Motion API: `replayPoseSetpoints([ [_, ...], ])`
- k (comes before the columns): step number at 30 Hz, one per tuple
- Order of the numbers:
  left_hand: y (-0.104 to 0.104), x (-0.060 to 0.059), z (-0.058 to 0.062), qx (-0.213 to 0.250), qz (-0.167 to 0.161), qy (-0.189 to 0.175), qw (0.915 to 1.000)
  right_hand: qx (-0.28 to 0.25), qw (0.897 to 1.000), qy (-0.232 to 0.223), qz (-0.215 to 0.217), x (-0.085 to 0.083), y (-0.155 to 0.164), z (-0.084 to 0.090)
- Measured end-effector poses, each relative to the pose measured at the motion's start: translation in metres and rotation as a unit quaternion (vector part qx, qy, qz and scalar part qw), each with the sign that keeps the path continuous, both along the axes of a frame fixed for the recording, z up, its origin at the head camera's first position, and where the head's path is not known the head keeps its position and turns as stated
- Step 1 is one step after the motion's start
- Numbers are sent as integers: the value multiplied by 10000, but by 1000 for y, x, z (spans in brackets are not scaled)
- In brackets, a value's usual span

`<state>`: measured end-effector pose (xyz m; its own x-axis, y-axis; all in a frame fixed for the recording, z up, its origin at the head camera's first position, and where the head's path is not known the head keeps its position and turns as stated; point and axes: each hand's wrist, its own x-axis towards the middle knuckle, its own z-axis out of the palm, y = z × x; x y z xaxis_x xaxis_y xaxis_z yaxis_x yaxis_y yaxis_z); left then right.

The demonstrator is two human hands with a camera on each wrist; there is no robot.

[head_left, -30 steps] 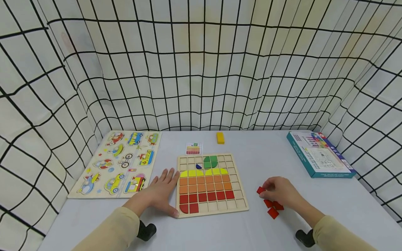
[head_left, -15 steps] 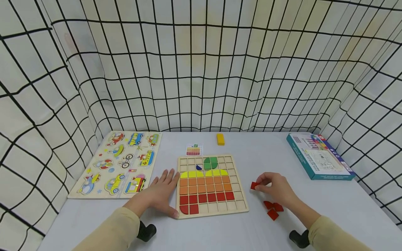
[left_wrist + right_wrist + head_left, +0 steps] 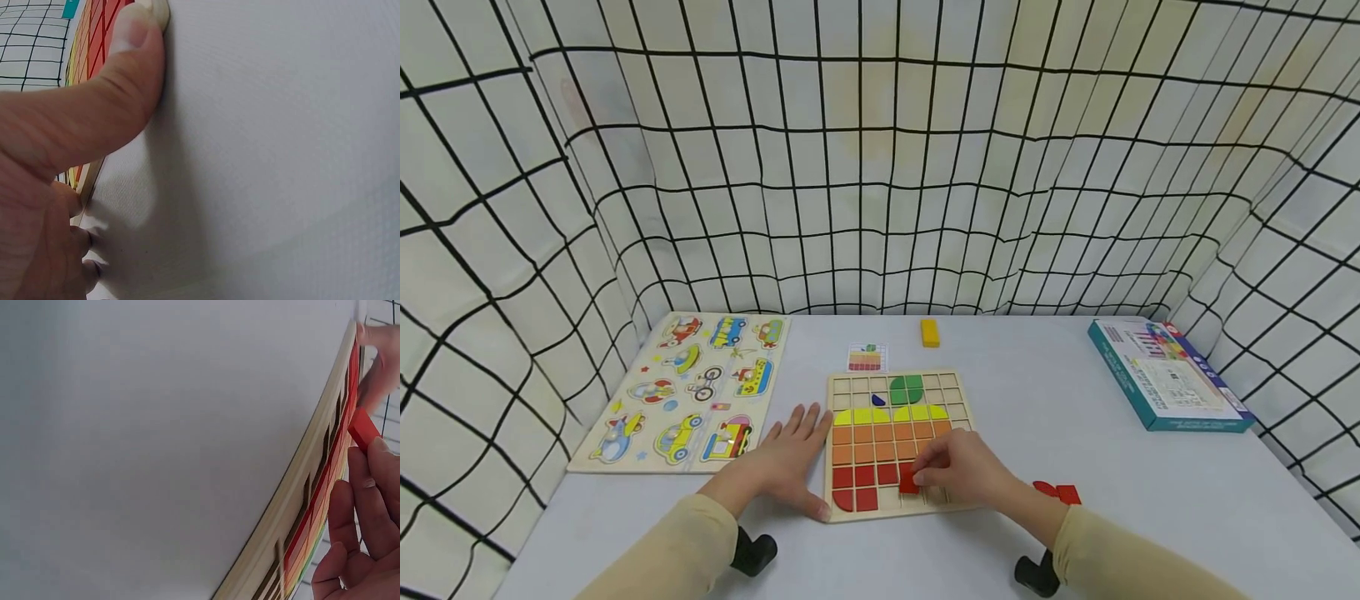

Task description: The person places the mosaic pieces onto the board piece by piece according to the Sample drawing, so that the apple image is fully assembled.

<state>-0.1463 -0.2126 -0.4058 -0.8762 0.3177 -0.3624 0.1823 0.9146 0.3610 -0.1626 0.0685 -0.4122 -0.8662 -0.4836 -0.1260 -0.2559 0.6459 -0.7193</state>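
Now the right hand [image 3: 958, 471] pinches a red tile [image 3: 908, 481] over the board [image 3: 850, 512]; left hand's [image 3: 786, 462] spread fingers brace its edge.

A pale grey table [image 3: 1075, 400] carries everything. On it lie a grid board [image 3: 958, 385], a vehicle puzzle [image 3: 688, 387], a boxed game [image 3: 1168, 375], a yellow block [image 3: 930, 332], a small card [image 3: 867, 358] and loose red pieces [image 3: 1058, 492].

We see bright, even light from above in the head view, with only soft shadows. The grid backdrop [image 3: 880, 167] bends strongly toward the edges. In the wrist views the left hand [image 3: 56, 156] is very close and blurred, throwing a soft shadow on the table [image 3: 281, 156].
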Motion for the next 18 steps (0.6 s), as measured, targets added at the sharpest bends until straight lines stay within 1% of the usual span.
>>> replayPoseSetpoints([
  [4, 0, 0, 0, 1, -11, 15, 10000, -129, 9995, 35, 269, 3, -14, -3],
  [8, 1, 0, 0, -5, -25, 14, 10000, -154, 9989, 103, 432, 7, -22, -3],
  [12, 1, 0, 1, 8, -30, 11, 10000, 0, 9988, 212, 443, 9, -26, -3],
  [18, 0, 0, 1, 15, -45, 41, 10000, 369, 9968, 534, 466, 12, -30, -3],
])
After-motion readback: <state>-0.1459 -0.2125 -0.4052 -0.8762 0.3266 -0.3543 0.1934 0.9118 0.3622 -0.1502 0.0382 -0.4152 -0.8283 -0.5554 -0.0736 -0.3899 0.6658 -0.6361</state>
